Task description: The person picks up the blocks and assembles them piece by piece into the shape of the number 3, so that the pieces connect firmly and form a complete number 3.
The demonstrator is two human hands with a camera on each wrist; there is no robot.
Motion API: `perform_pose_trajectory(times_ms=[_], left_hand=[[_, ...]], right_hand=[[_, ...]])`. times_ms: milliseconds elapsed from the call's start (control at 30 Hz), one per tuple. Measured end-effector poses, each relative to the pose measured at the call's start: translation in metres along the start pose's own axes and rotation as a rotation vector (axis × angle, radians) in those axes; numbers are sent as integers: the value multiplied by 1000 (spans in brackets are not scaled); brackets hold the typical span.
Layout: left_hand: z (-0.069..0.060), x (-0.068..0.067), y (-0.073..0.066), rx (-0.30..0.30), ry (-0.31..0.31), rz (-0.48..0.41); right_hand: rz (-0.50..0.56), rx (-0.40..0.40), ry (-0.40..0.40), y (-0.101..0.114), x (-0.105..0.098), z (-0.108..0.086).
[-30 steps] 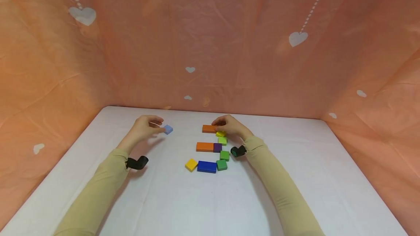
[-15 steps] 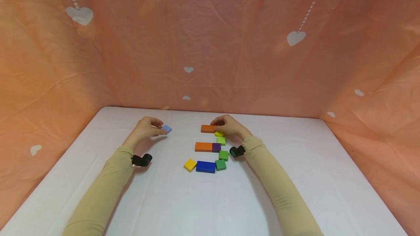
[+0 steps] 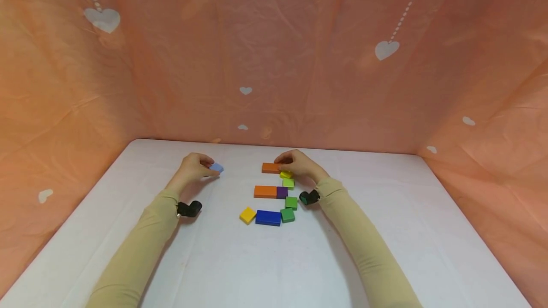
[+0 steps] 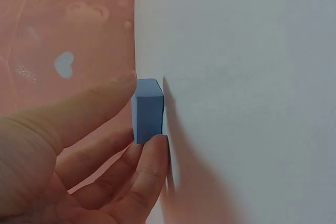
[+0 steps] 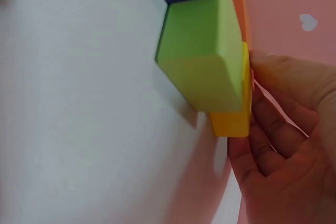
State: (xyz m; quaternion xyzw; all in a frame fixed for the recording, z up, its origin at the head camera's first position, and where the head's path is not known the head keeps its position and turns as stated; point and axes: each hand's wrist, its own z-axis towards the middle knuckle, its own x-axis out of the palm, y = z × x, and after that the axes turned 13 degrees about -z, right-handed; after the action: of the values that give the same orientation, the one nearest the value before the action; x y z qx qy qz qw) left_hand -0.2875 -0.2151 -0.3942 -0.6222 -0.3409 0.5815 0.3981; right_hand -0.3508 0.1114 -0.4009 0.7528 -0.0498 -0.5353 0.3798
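My left hand point(image 3: 192, 168) pinches a small light blue block point(image 3: 216, 168) just above the white tabletop. In the left wrist view the thumb lies along one side of the light blue block point(image 4: 149, 111), with fingertips at its lower end. My right hand point(image 3: 301, 164) is at the far end of the block arrangement, thumb and fingers about the right end of an orange block point(image 3: 270, 168). Close under this hand sits a yellow block point(image 3: 286, 174), partly covered, touching a lime green block point(image 3: 288, 184). The thumb's exact contact is hidden in the right wrist view.
Nearer me lie a second orange block point(image 3: 265, 191) against a purple block point(image 3: 282, 193), then a green block point(image 3: 291, 203) and a darker green block point(image 3: 287, 215). A blue block point(image 3: 268, 218) and a turned yellow-orange block point(image 3: 247, 215) form the front row. Orange cloth point(image 3: 274, 61) encloses the table.
My left wrist and forearm have swung a little to the right, while the light blue block stays pinched in nearly the same place. The right hand and the laid blocks look unchanged.
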Motion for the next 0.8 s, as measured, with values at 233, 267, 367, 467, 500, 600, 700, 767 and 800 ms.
perform_pose_trajectory(times_ms=[233, 267, 367, 467, 500, 600, 700, 767, 800], left_hand=[[-1, -1, 1, 4, -19, -22], [-1, -1, 2, -3, -19, -27], [0, -1, 2, -12, -22, -38], [0, -1, 3, -11, -27, -42], [0, -1, 4, -9, -29, -41], [0, -1, 5, -3, -38, -39], [0, 0, 5, 5, -49, -33], [0, 0, 5, 10, -53, -26], [0, 1, 6, 8, -54, -26]], right_hand=[[5, -11, 4, 0, 1, 0], [4, -13, 2, 0, 1, 0], [0, -17, -7, 0, 0, 0], [-6, -15, -12, -2, 0, 1], [-7, -15, -12, -2, 0, 1], [-3, -12, -7, -3, 1, 2], [2, -7, -6, -4, 2, 2], [2, 1, -5, -3, 3, 2], [3, 3, -5, -3, 3, 2]])
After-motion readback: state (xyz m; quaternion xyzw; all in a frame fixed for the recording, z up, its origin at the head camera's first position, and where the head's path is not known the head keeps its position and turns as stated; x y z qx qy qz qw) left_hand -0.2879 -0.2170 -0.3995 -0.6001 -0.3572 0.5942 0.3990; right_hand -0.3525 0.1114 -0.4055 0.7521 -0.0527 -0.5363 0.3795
